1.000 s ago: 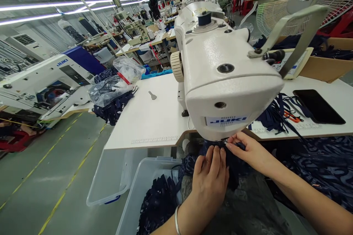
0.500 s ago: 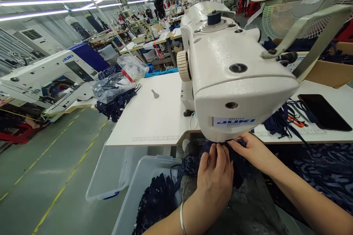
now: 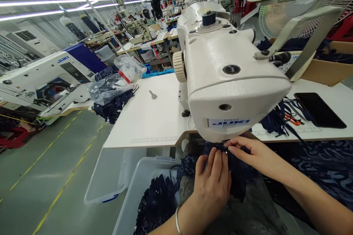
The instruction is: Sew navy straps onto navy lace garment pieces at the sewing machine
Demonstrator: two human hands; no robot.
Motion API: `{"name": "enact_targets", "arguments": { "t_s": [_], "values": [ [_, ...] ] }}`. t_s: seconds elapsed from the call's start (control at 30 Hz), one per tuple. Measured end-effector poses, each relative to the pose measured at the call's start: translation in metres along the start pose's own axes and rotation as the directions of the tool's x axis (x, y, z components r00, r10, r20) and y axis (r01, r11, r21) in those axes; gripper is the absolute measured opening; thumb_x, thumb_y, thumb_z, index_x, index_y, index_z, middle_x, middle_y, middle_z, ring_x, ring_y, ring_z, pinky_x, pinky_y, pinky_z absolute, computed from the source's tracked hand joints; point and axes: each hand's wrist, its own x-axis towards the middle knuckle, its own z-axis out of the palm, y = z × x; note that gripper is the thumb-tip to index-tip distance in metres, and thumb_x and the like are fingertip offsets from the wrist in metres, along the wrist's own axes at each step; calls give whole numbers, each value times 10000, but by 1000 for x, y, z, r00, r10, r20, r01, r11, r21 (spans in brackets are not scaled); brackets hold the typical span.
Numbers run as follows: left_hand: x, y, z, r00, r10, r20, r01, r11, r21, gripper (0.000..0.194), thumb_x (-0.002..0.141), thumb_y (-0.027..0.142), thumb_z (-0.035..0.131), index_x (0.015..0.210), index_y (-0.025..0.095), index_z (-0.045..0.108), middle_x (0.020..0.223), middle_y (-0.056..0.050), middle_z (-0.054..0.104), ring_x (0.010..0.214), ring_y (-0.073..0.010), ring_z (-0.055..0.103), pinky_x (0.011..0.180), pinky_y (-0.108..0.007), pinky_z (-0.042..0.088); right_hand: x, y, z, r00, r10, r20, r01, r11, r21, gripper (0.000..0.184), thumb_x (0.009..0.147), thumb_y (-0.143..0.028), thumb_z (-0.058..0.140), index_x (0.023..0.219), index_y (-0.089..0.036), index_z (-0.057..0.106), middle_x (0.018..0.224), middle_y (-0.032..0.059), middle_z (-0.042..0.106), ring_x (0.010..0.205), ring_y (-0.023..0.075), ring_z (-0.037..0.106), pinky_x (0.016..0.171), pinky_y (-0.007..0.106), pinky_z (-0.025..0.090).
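Observation:
Dark navy lace-like fabric (image 3: 238, 176) hangs below the head of a white sewing machine (image 3: 234, 91). Bent fingers of my left hand (image 3: 212, 178) press together on this fabric, just under the machine head. Beside it, my right hand (image 3: 250, 150) pinches the fabric edge between thumb and forefinger; a small shiny spot shows at the fingertips, too small to name. The machine head hides the needle and presser foot. More of the navy fabric spreads left of my hands, over the rim of a clear plastic bin (image 3: 129, 194).
On the white table (image 3: 154, 117) lies a small flat metal piece (image 3: 153, 94). Right of the machine are navy straps (image 3: 275, 119), orange-handled snips (image 3: 293, 119) and a black phone (image 3: 320, 110). A bagged pile (image 3: 113, 95) sits at the table's left edge.
My right hand has shifted slightly left and down, its fingers closer to the left hand's fingertips. The left hand stays on the fabric. The whole view has shifted a little.

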Motion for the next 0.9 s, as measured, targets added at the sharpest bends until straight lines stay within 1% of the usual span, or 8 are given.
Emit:
{"name": "enact_targets", "arguments": {
  "t_s": [0.07,0.13,0.23,0.33,0.5,0.6,0.8,0.9],
  "values": [
    [-4,0,-2,998,50,26,-51,999,15,395,936,153,440,1299,55,560,1282,-138,632,1262,-263,525,1012,-423,384,-2,-5,-5,999,13,51,-12,1000,-13,321,920,-484,523,1005,-232,701,994,44,708,918,244,634,770,329,507],
    [-7,0,-4,992,98,79,-102,993,55,425,932,142,420,1334,66,536,1336,-139,595,1295,-287,488,1027,-447,358,-3,-7,-7,996,28,87,-25,999,-38,331,920,-495,509,919,-224,698,888,30,696,839,224,623,730,315,490],
    [-10,0,-6,983,121,139,-137,984,116,451,929,126,383,1358,87,520,1402,-133,540,1319,-300,455,1023,-451,338,-2,-4,-7,992,66,108,-56,994,-92,365,925,-513,488,765,-210,614,723,-5,603,694,174,543,615,273,417],
    [-10,0,-5,988,83,130,-100,986,133,456,929,128,382,1364,89,515,1406,-117,536,1316,-276,459,1013,-409,338,2,4,-2,990,56,127,-48,997,-65,412,936,-532,458,691,-204,496,659,-31,474,643,146,442,572,255,344],
    [-8,1,0,995,39,91,-49,993,108,441,934,158,415,1359,107,521,1340,-89,593,1281,-240,492,991,-383,352,8,11,5,991,20,131,-21,1000,5,442,946,-552,421,668,-213,361,663,-43,331,636,136,347,568,253,301],
    [-6,0,1,997,20,80,-28,995,99,414,935,161,422,1326,125,556,1288,-72,627,1244,-221,520,962,-370,365,9,11,7,996,35,88,-33,999,-21,437,937,-540,445,663,-215,344,653,-47,326,628,135,342,567,255,291],
    [-4,0,2,998,19,56,-24,995,98,403,950,166,415,1323,106,555,1277,-76,635,1236,-216,524,957,-359,355,10,13,8,998,34,48,-33,999,-29,370,929,-480,475,680,-213,411,652,-43,388,636,141,388,576,259,322],
    [-1,1,2,999,8,35,-11,995,104,361,964,180,421,1275,121,595,1214,-60,669,1191,-207,553,943,-356,351,10,13,9,999,46,28,-45,999,-24,370,920,-478,488,672,-213,415,647,-40,405,630,143,404,572,260,337]
  ]
}}
